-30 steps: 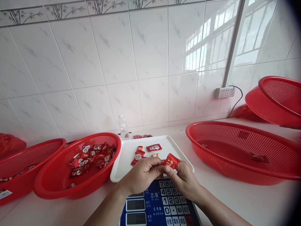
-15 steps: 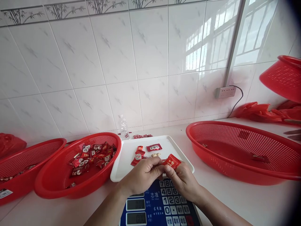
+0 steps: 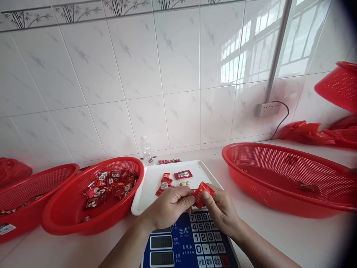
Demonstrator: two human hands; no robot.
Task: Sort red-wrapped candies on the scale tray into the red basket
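A small red candy packet (image 3: 199,195) is pinched between both hands above the front edge of the white tray (image 3: 145,178). My left hand (image 3: 173,206) is closed on its left end, and my right hand (image 3: 222,210) grips its right side with the thumb pressed across the front. On the tray lie several red wrapped packets (image 3: 183,174) and a peanut in its shell (image 3: 184,183), just beyond my fingers. Below the hands is the blue keypad panel of a scale (image 3: 185,242), partly covered by my wrists. The fingertips behind the packet are hidden.
A red basket (image 3: 55,219) of wrapped packets stands left, with another red basket (image 3: 25,197) beyond it. At right is a large red basket (image 3: 267,201) with a few pieces inside. A clear bottle (image 3: 147,150) stands behind the tray. Another red basket (image 3: 338,87) hangs in the air at upper right.
My right thumb has moved up over the front of the packet, which is now bent and turned more upright. The raised basket at far right has shifted up and right.
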